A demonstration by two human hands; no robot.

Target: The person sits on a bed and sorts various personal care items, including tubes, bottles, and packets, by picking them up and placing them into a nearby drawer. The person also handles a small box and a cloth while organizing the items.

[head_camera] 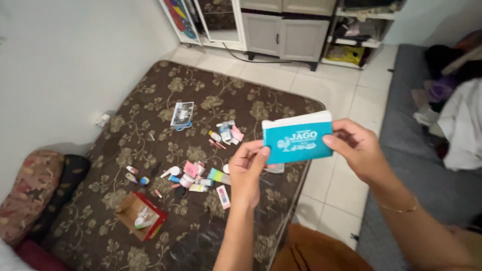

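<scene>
In the head view, both hands were raised in front of the camera, holding one small teal packet between them. The packet was a flat rectangle with a white upper edge, and its long axis ran left to right, tilted a little so the right end sat higher. The left hand pinched the packet's lower left corner, thumb on the printed face and fingers behind. The right hand gripped the right short edge, thumb in front, with a thin bracelet at the wrist. Each hand held one end, so neither was nearer; the packet lay directly between them, above the edge of the mattress.

Below and to the left lay a brown flowered mattress on a pale tiled floor. Scattered on its middle were small tubes and bottles, with a second little cluster farther off. A dark printed pouch lay beyond those. An open cardboard box sat near the mattress's close end, with cushions at the left. Grey-white cupboards stood against the far wall.
</scene>
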